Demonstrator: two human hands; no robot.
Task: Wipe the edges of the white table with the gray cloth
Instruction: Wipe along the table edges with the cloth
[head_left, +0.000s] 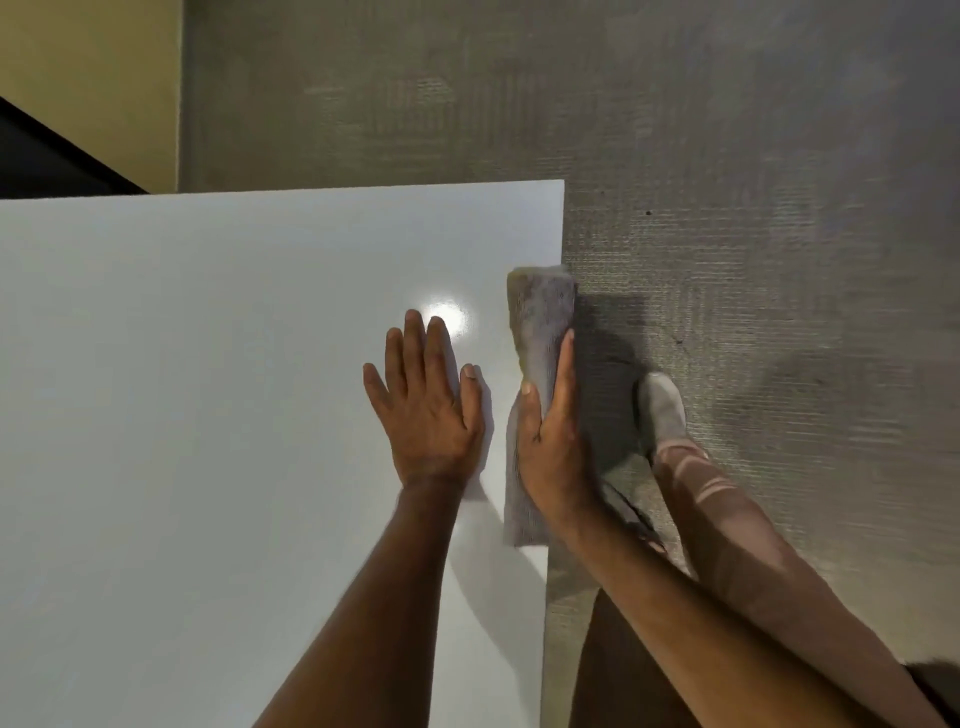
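The white table fills the left and middle of the head view, its right edge running from the far corner down toward me. A folded gray cloth lies draped along that right edge. My right hand grips the cloth against the edge, thumb on the tabletop and fingers wrapped over the side. My left hand rests flat on the tabletop just left of the cloth, fingers spread, holding nothing.
Gray carpet covers the floor right of and beyond the table. My leg and a gray-socked foot stand on it close to the table's right edge. A yellow wall and a dark object sit at the far left.
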